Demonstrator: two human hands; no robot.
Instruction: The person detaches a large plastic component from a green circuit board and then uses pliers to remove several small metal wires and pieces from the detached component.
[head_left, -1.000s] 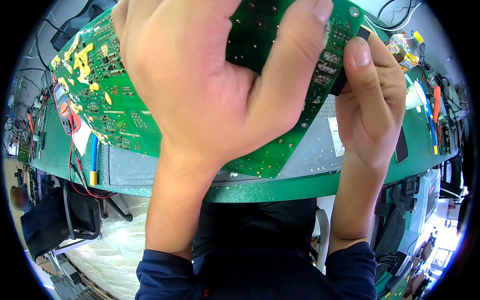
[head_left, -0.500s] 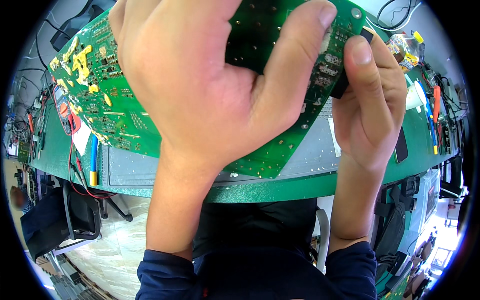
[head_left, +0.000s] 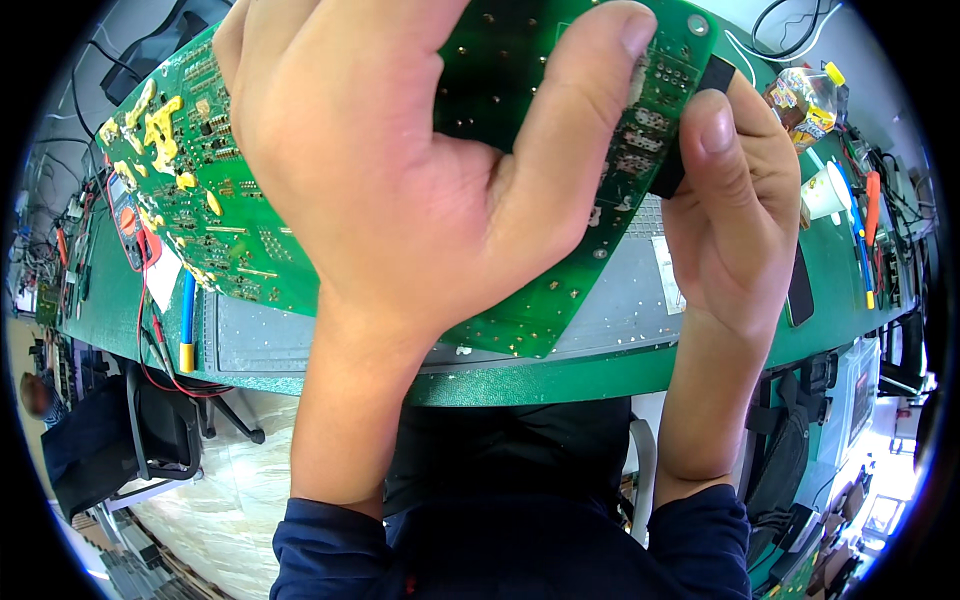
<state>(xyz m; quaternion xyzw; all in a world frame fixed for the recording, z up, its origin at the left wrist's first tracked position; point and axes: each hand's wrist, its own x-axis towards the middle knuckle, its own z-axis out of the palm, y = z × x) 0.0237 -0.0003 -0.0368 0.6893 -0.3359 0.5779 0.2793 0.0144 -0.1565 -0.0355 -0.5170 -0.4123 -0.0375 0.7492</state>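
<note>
A large green circuit board (head_left: 520,325) is held up over the bench, tilted, its solder side facing me. Blobs of yellow glue (head_left: 163,125) run along its left part. My left hand (head_left: 400,170) is closed on the board, with the thumb pressed along its face and the other fingers reaching over the far side, partly out of view. At the board's right edge, my right hand (head_left: 735,200) pinches a black block-shaped part (head_left: 668,178) between thumb and fingers. That part touches the edge; how it is joined to the board is hidden.
Beneath the board lies a grey mat (head_left: 270,335) with white crumbs on the green bench (head_left: 520,385). A red multimeter (head_left: 128,222) and a blue-yellow pen-like tool (head_left: 187,320) are at left. At right are a phone (head_left: 801,290), a white cup (head_left: 822,193) and a bottle (head_left: 808,100).
The board has shifted slightly left at its right end, along with my left hand. My right hand and the black part have moved a little left and down.
</note>
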